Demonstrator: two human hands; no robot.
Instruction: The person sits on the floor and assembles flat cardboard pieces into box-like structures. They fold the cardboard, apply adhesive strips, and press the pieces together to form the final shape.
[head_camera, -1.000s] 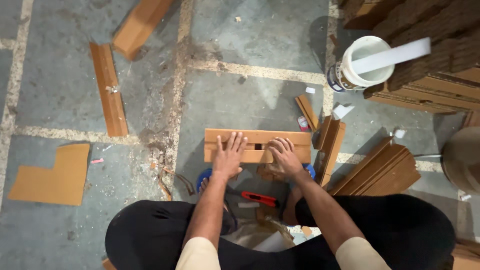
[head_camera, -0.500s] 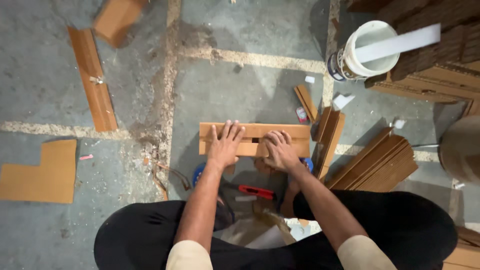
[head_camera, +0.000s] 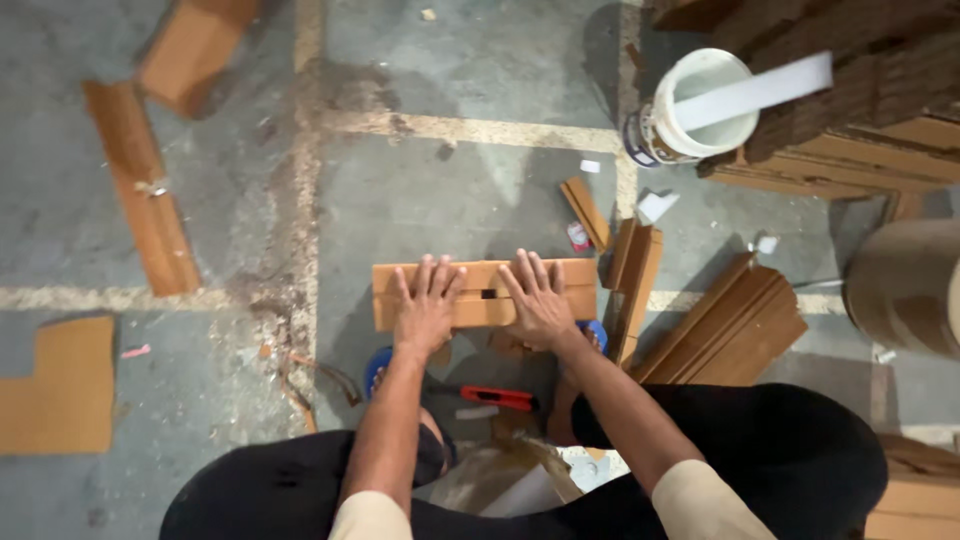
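Observation:
A flat brown folded cardboard piece (head_camera: 482, 275) lies on the concrete floor in front of me. My left hand (head_camera: 425, 308) presses flat on its left half with fingers spread. My right hand (head_camera: 537, 298) rests flat on its right half, fingers also spread. A small dark slot shows in the cardboard between the two hands. Neither hand grips anything. Below the hands a red utility knife (head_camera: 497, 398) lies on the floor near my knees.
A white bucket (head_camera: 690, 110) with a white strip across it stands at the upper right beside stacked cardboard (head_camera: 860, 90). More folded cardboard pieces (head_camera: 730, 325) lie to the right, long strips (head_camera: 140, 190) and an L-shaped sheet (head_camera: 60, 385) to the left.
My right hand has gone from curled at the cardboard's lower edge to lying flat on top. The left hand stays pressed on the piece. The camera view shifted slightly.

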